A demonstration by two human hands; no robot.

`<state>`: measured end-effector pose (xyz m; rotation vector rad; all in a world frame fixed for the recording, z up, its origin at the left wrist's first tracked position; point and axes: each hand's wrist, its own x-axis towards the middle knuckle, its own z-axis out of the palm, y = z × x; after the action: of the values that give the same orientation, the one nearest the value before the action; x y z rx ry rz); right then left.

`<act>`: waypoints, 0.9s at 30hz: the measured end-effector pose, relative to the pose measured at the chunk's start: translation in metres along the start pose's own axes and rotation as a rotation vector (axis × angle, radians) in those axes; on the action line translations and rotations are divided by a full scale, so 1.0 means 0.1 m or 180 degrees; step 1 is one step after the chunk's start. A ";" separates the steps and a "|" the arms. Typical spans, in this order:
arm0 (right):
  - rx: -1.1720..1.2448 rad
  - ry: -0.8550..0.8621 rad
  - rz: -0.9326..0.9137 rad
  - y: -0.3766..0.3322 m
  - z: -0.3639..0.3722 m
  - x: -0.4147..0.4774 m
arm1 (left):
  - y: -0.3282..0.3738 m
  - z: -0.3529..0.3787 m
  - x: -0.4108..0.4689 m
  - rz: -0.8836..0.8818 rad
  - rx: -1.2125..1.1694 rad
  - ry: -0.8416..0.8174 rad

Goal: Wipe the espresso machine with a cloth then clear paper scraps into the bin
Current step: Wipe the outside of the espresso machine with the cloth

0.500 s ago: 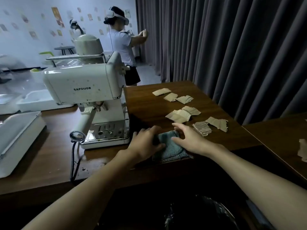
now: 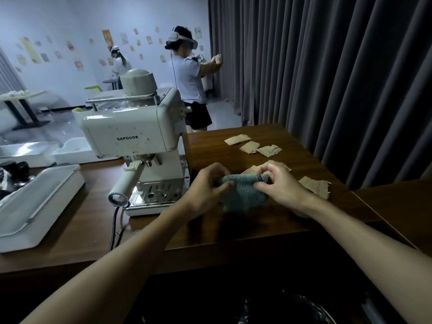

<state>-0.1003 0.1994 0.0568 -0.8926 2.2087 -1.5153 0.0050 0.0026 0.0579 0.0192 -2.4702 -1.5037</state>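
Gripping the blue-grey cloth (image 2: 243, 195) from both sides, the left hand (image 2: 210, 183) pinches its left edge and the right hand (image 2: 280, 183) pinches its upper right corner. The cloth hangs slack between them, low over the counter (image 2: 233, 228) and just right of the espresso machine (image 2: 131, 134).

To wipe well, I would bunch the cloth into a pad in one hand and work down the speckled front panel. The pad should stay clear of the portafilter handle (image 2: 126, 183) that juts forward. Paper scraps (image 2: 237, 139) lie on the counter behind and right of the hands, so the cloth should not drag across them. A dark-lined opening, probably the bin (image 2: 280, 309), sits below the counter edge.

The machine's front reads "SAPOUDR". The wall posters are too small to read.
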 end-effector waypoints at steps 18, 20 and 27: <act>0.1009 0.0559 -0.0660 -1.21 -0.16 -0.38 | 0.90 -0.46 0.00 0.0815 0.1067 -0.0005; 0.0912 0.0156 -0.0533 -1.23 -0.16 -0.40 | 0.93 -0.55 -0.02 0.1194 0.1514 0.0167; -0.1440 0.0224 -0.0745 -1.27 0.01 -0.31 | 0.93 -0.86 -0.19 0.1375 0.1460 0.0057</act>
<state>-0.0367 0.1881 0.1706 -1.2870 2.6311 -1.1623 0.0533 -0.0260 0.1725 -0.3874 -2.5326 -0.7490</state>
